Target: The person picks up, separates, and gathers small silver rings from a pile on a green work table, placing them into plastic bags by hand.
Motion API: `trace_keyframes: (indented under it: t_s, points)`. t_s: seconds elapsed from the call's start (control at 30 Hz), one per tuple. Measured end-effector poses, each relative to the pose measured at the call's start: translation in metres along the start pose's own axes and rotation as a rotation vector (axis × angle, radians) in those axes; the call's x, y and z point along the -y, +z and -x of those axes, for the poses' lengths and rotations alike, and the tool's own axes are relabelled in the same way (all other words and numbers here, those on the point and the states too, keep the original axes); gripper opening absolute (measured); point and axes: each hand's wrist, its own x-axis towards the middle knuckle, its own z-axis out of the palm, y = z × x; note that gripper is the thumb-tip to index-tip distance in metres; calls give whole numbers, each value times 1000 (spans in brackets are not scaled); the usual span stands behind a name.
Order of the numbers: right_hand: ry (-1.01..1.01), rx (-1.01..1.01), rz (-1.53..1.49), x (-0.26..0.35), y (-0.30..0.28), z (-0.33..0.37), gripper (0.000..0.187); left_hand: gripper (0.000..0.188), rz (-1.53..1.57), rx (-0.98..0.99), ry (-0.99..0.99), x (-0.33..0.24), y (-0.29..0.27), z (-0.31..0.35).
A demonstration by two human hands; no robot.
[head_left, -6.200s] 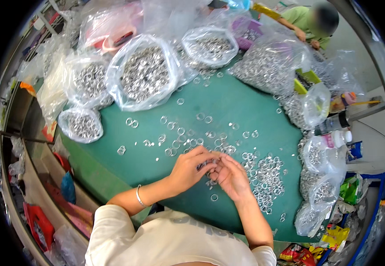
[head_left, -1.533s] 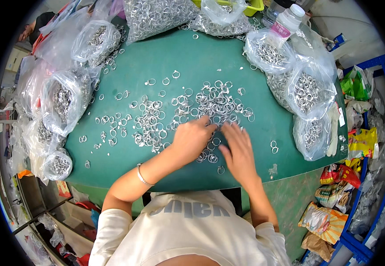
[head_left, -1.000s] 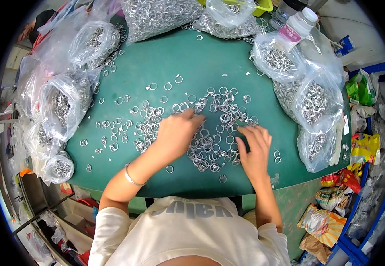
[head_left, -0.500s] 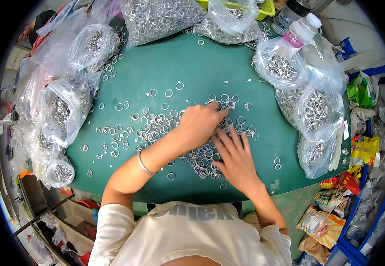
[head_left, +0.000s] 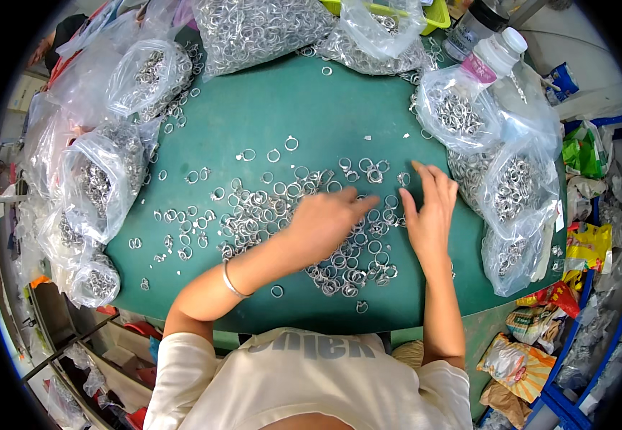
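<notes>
A loose heap of silver-coloured metal rings [head_left: 257,215] spreads over the middle of the green table [head_left: 268,107]. My left hand [head_left: 329,223], with a bangle on its wrist, is over the heap; its fingers point right and are blurred by motion. Whether they pinch anything cannot be made out. To the right of the heap, my right hand [head_left: 432,211] has its fingers stretched out and its thumb apart. A single ring [head_left: 403,178] lies beside its thumb and index fingertips. Some rings are hidden under my left hand and forearm.
Clear plastic bags full of rings line the left edge [head_left: 96,183] and the right edge [head_left: 511,183]. At the back lie a large filled bag [head_left: 261,36], another bag [head_left: 375,50] and a yellow-green basket [head_left: 436,14]. A white bottle [head_left: 497,54] stands at the back right.
My right hand has moved right and away from me, off the heap. My left hand has shifted slightly left and toward me, uncovering rings at the heap's far side.
</notes>
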Motion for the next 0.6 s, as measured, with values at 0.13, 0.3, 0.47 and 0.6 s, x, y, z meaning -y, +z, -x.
trace_keyframes:
  t_s: [0.13, 0.3, 0.47, 0.6]
  points:
    - [-14, 103, -14, -17, 8, 5, 29, 16, -120, 203, -3, 3, 4, 9]
    - [24, 350, -329, -1, -19, 24, 28, 19, 16, 63, -96, 13, -18, 23]
    - [-69, 297, -285, 18, -17, 23, 28, 17, -98, 83, -103, 3, -11, 25]
    - [-88, 154, -231, 17, 4, 3, 29, 12, -58, 87, -61, -1, -13, 40]
